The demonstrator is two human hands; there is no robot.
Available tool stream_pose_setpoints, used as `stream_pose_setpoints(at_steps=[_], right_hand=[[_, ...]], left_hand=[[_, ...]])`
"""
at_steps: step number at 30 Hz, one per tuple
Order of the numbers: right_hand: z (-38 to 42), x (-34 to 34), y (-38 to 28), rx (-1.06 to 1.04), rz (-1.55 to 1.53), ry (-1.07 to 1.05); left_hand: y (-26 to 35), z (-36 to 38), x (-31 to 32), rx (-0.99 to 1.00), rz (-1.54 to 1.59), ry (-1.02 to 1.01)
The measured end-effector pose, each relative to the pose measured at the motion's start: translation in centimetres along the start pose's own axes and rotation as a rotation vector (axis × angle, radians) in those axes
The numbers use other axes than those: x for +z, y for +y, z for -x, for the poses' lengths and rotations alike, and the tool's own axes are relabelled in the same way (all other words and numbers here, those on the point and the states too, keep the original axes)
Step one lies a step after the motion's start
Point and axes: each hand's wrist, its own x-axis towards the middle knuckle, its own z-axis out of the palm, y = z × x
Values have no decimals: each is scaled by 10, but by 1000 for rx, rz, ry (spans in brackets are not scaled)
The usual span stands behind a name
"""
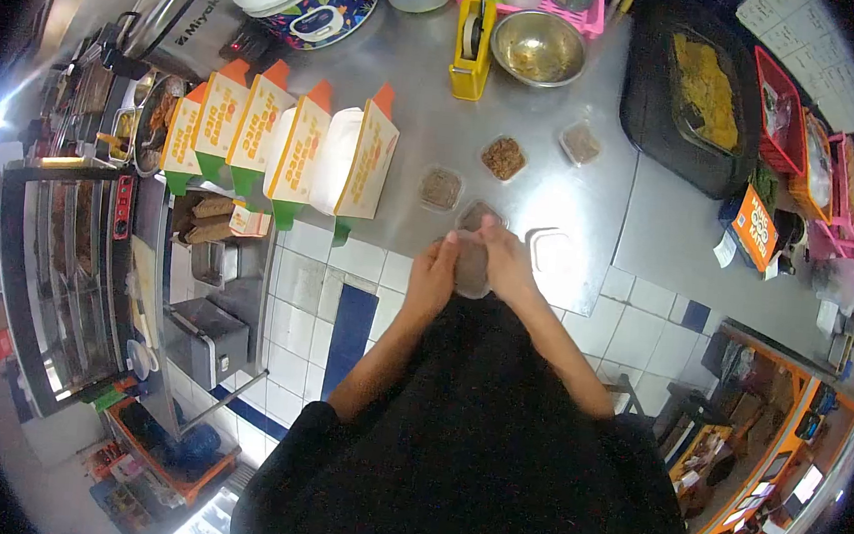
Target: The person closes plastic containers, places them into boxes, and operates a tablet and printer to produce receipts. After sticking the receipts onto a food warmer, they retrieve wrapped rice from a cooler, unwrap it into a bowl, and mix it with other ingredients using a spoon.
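Both hands close around a small clear plastic cup point(471, 268) at the steel counter point(594, 180) edge: the left hand point(434, 273) grips its left side, the right hand point(506, 260) its right, the cup held between them, near other sauce cups point(503, 158)

"Miyako" on silver cooker lid point(182, 7); box print too blurry.
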Motion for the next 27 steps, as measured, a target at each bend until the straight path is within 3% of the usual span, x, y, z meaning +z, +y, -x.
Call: stream_pose_setpoints(at_steps=[3, 5, 6, 7, 9, 11, 13, 15, 17, 18, 19, 20, 21, 23, 24, 25, 27], right_hand=[[-5, 7, 7, -53, 97, 132], [2, 8, -18, -138, 546, 195], [-7, 11, -4, -424, 781, 430], [-11, 9, -3, -427, 785, 417], [-24, 0, -6, -443, 1134, 518], [-39, -6, 3, -374, 1154, 397], [-46, -7, -1, -272, 1114, 224], [-51, -7, 3, -247, 1020, 208], [-48, -9, 11, -205, 926, 199], [-44, -11, 14, -188, 719, 247], [-39, -11, 16, -171, 508, 292], [-24, -1, 4, -277, 71, 171], [-15, 3, -3, -267, 74, 163], [-1, 7, -4, -148, 12, -25], [-3, 8, 8, -131, 45, 0], [-3, 19, 10, -280, 19, 142], [-11, 22, 15, -262, 54, 310]], left_hand=[[-20, -3, -8, 90, 291, 48], [-34, -8, -21, -21, 297, 186], [-56, -19, -27, 53, 229, 357], [-59, -21, -36, 49, 234, 369], [-61, -30, -49, 67, -74, 486], [-63, -42, -48, 78, -90, 515], [-76, -60, -47, 281, -534, 630], [-70, -58, -44, 224, -518, 659], [-64, -48, -38, 347, -530, 757], [-53, -35, -34, 344, -515, 763], [-37, -16, -29, 376, -483, 731], [-22, -5, -27, 407, -458, 699], [-9, 1, -20, 394, -459, 701], [8, 8, -2, 318, 25, 384], [13, 6, 1, 313, 28, 385], [19, 0, 4, 218, 28, 323], [25, -6, 6, 138, 29, 262]])
